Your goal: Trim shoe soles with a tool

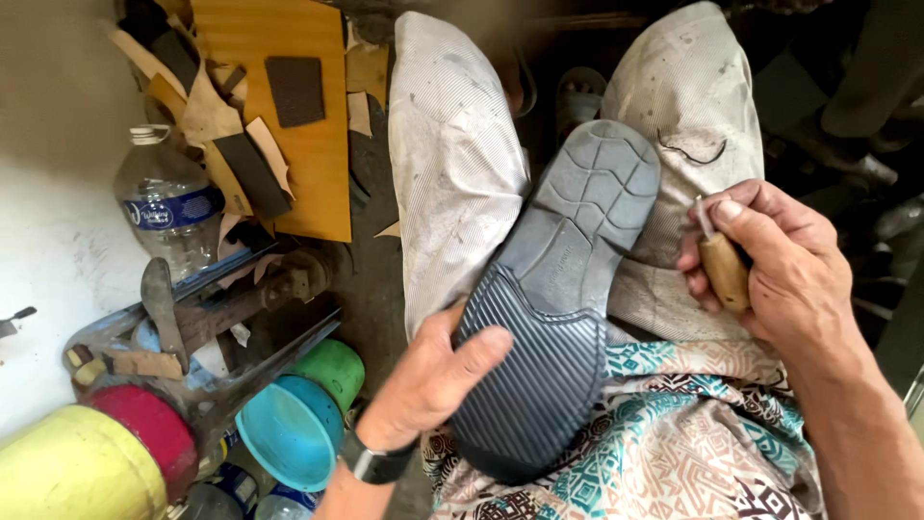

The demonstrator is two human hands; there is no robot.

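A dark grey shoe (568, 279) lies sole up across my lap, toe end pointing away between my knees. A ribbed dark sole patch covers its heel half. My left hand (428, 380) grips the heel end, thumb pressed on the ribbed part; a black watch is on that wrist. My right hand (770, 265) is to the right of the shoe, closed on a wooden-handled tool (724, 268) whose thin metal tip sticks up by my thumb. The tip is apart from the shoe.
At left stand a plastic water bottle (168, 202), an iron shoe stand (207, 318), blue (287, 433) and green (332, 371) bowls and a yellow container (77, 472). An orange board (303, 106) with leather scraps lies beyond. A patterned cloth (674, 433) covers my lap.
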